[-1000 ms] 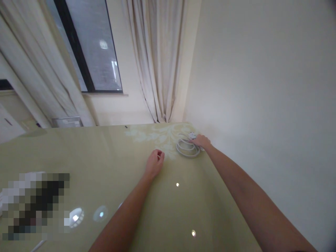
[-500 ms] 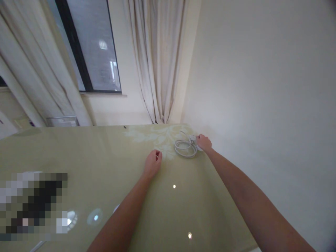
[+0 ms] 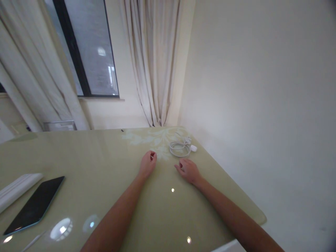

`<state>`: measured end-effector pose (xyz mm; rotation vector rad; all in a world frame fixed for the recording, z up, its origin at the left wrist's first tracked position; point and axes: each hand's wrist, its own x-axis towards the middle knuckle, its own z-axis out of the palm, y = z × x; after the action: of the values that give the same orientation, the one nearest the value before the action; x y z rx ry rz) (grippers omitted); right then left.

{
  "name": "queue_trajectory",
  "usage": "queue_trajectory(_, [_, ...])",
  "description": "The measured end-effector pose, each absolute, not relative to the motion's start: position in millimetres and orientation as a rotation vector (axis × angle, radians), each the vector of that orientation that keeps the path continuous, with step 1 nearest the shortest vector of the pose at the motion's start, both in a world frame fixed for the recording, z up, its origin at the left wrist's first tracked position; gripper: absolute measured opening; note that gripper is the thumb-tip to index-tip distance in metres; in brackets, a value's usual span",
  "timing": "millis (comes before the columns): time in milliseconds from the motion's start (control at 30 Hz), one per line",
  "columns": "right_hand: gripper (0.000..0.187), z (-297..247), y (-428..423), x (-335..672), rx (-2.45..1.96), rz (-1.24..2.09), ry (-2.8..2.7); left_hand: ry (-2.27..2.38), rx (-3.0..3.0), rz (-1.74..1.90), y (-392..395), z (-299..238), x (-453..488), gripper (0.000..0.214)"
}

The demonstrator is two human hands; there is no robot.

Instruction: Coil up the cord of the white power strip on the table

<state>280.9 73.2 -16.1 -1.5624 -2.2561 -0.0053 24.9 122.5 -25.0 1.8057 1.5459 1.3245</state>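
A coiled white cable (image 3: 180, 148) with a small white plug end (image 3: 193, 148) lies near the far right corner of the glossy pale green table (image 3: 105, 175). My right hand (image 3: 188, 170) rests on the table a little in front of the coil, apart from it, fingers loosely spread and holding nothing. To its left, my left hand (image 3: 147, 163) sits on the table as a loose fist with nothing visible in it.
A dark tablet (image 3: 35, 204) lies at the near left beside a white folded object (image 3: 15, 189), with a thin white stick (image 3: 30, 242) in front. Cream curtains (image 3: 152, 63) and a dark window (image 3: 84, 49) stand behind the table. A plain wall closes the right side.
My right hand has let go of the cable's plug end and drawn back toward me onto the table. The coil stays at the corner. My left hand has barely moved.
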Motion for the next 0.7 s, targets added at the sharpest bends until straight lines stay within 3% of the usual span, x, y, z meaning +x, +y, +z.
queue_trajectory(233, [0.033, -13, 83, 275, -1.643, 0.094, -2.303, 1.535, 1.833, 1.557, 100, -10, 22, 0.031])
queue_trajectory(400, [0.032, -7, 91, 279, -1.573, -0.006, -2.289, 1.49, 2.088, 1.144, 47, -12, 8, 0.025])
queue_trajectory(500, [0.056, 9, 121, 282, -1.582, -0.185, -2.134, 1.492, 2.187, 1.033, 21, -18, -2, 0.024])
queue_trajectory(600, [0.083, 28, 156, 279, -1.777, -0.163, -2.026, 1.494, 2.144, 1.11, 14, -21, -7, 0.025])
queue_trajectory(700, [0.083, 39, 176, 273, -1.886, -0.019, -2.18, 1.488, 2.095, 1.165, 18, -21, -9, 0.026])
